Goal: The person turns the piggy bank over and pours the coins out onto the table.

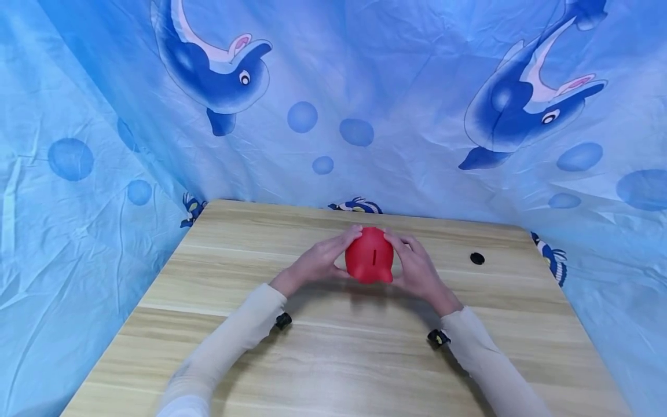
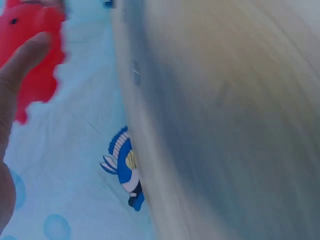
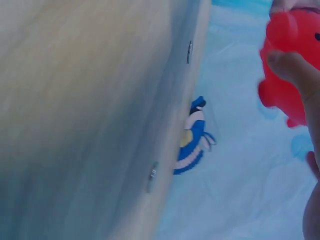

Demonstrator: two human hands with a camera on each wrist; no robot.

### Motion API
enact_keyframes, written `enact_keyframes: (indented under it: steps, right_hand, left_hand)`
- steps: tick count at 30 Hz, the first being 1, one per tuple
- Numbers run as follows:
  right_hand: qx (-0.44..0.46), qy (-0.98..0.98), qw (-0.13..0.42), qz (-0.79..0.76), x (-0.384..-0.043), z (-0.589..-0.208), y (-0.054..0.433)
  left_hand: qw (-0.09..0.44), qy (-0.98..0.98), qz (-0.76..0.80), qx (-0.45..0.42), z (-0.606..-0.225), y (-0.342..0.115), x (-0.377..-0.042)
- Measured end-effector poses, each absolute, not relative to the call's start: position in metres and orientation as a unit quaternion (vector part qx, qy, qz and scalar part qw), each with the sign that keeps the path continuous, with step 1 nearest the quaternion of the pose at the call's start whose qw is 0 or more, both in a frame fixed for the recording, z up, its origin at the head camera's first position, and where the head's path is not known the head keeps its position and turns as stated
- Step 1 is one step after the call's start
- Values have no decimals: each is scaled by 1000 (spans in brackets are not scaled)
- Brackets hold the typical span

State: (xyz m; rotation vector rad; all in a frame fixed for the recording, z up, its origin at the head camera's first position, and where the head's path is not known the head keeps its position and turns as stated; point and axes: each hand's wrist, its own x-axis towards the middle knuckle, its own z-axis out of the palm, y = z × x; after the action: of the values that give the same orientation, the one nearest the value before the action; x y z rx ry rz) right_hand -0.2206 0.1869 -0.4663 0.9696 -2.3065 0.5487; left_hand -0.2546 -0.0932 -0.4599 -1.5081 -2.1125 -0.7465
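A red piggy bank with a dark coin slot is held up over the wooden table between both hands. My left hand grips its left side, fingers near the top and thumb low down. On the opposite side my right hand grips it the same way. In the left wrist view the thumb presses the flank of the piggy bank, below a small black eye. The right wrist view shows the other thumb against the piggy bank, partly cut off by the frame.
A small black disc lies on the table toward the back right. Small shiny pieces show along the table's edge in the right wrist view. A blue curtain with dolphins hangs behind and beside the table.
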Motion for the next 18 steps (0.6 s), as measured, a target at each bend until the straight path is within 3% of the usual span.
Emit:
enact_keyframes:
  steps: [3,9,18]
  right_hand:
    - [385,-845,327,173,-219,-466,187]
    - [352,-884,229,204,-216,-472,185]
    - [341,-886,220,223,-215,-478,185]
  left_hand:
    - [261,-753,-243,-553,-462,-94,-252]
    - [177,-785,-293,-517,-472,-96,-250]
    - [150,-799,-302,-498,-475,-97,-250]
